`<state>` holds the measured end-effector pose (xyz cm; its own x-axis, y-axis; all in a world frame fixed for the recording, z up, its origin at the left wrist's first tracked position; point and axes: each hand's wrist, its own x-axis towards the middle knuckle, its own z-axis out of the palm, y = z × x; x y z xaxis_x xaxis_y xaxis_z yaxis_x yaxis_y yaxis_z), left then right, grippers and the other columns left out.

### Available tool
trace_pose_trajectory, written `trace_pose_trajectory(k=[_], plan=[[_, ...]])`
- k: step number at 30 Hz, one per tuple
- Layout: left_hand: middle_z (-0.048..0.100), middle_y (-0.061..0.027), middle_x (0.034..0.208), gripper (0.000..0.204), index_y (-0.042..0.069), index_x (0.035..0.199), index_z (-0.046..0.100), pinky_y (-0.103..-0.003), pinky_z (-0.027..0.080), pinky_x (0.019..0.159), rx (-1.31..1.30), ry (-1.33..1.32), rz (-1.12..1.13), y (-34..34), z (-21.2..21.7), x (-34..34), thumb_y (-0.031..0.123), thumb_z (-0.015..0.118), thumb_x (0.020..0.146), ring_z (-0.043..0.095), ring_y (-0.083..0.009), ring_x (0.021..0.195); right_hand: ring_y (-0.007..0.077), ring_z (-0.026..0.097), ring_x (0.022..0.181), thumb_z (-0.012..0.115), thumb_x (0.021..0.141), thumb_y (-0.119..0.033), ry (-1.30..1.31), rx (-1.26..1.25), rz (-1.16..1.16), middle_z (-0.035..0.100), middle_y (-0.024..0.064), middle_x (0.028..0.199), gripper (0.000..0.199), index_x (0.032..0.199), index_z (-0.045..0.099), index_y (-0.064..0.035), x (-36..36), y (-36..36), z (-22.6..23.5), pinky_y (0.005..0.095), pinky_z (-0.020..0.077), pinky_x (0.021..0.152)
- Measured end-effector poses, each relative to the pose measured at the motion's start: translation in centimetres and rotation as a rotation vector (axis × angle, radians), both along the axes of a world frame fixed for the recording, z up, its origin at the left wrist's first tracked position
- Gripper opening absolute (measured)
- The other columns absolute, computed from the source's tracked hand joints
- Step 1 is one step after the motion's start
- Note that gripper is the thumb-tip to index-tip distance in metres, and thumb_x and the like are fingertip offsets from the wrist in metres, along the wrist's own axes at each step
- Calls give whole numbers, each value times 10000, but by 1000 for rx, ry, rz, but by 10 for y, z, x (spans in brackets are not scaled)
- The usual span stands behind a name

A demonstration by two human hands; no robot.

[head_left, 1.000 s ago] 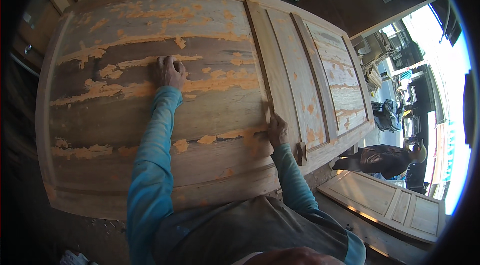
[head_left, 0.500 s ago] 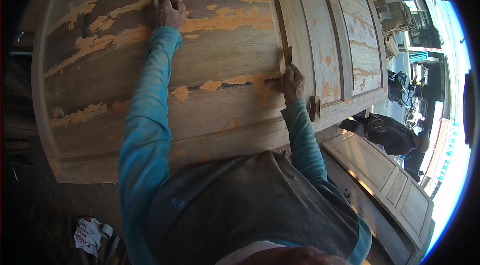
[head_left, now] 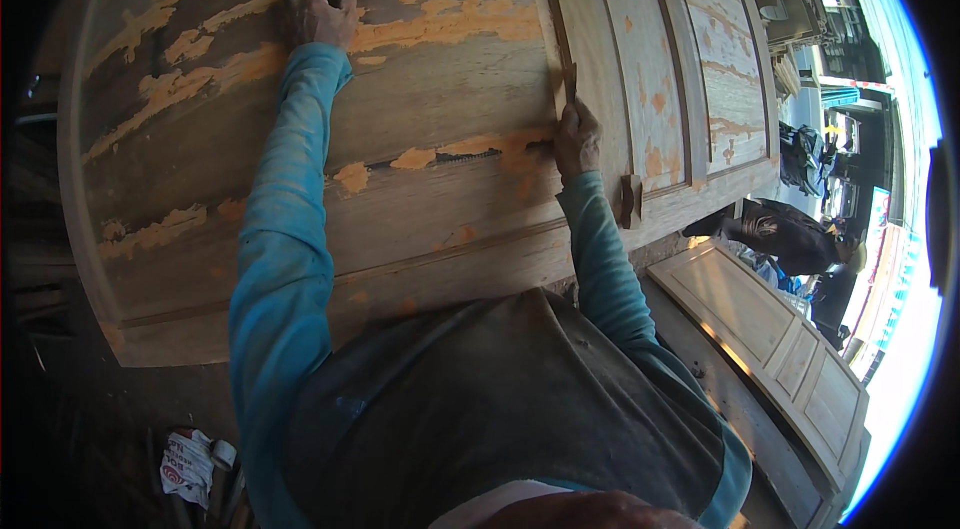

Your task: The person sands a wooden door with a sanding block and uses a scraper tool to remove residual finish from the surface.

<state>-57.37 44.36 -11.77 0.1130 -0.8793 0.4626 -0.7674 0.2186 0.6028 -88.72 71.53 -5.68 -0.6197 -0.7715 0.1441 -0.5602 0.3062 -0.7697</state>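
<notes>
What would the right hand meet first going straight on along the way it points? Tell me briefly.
The right hand points up along the raised moulding strip of the wooden door; likely only more of that strip and orange filler patches.

**What the view keeps back**

The wooden door [head_left: 420, 129] runs off the top edge. The right hand [head_left: 577, 137] covers most of its scraper [head_left: 570, 81] — only a thin tip shows. The second person [head_left: 790, 239] is small and bent by the rim. The crumpled packet [head_left: 190, 464] on the floor is too dim to identify.
</notes>
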Motion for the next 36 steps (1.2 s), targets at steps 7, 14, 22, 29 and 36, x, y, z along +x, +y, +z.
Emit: trace_pose_trajectory(k=[7, 14, 22, 29, 36], plan=[[609, -130, 1136, 238, 137, 1040, 692, -491, 522, 877, -3, 4, 5, 7, 20, -3, 292, 687, 859, 620, -358, 1063, 232, 583, 652, 479, 981, -212, -37, 82, 27, 562, 198, 683, 322, 1055, 686, 23, -1, -8, 8, 428, 445, 637], [581, -171, 1124, 174, 57, 1012, 630, -481, 521, 881, 39, 34, -38, 14, 34, -14, 188, 655, 900, 608, -365, 1044, 315, 663, 785, 506, 976, -261, -59, 115, 80, 677, 201, 815, 329, 1019, 676, 17, -38, -64, 6, 425, 493, 766], [588, -191, 1100, 179, 40, 1005, 622, -492, 513, 857, -51, 49, -105, -3, 11, 1, 172, 664, 891, 587, -377, 1054, 421, 665, 1015, 519, 957, -241, 75, 303, 196, 684, 257, 1089, 460, 1391, 604, -115, -14, 13, 31, 493, 507, 912], [596, -186, 1119, 219, 57, 1030, 633, -482, 502, 893, -40, -55, -94, -6, 8, 1, 224, 677, 896, 598, -370, 1051, 450, 638, 1067, 549, 939, -232, 92, 380, 192, 643, 250, 1132, 512, 1443, 552, -136, -20, 53, 22, 503, 508, 928], [568, -201, 1067, 182, 39, 1013, 608, -495, 509, 819, -189, -98, -136, -11, 2, 10, 153, 674, 888, 576, -373, 997, 440, 641, 1105, 558, 921, -154, 95, 444, 199, 601, 232, 1231, 540, 1458, 507, -168, -5, 71, 51, 512, 521, 911]])
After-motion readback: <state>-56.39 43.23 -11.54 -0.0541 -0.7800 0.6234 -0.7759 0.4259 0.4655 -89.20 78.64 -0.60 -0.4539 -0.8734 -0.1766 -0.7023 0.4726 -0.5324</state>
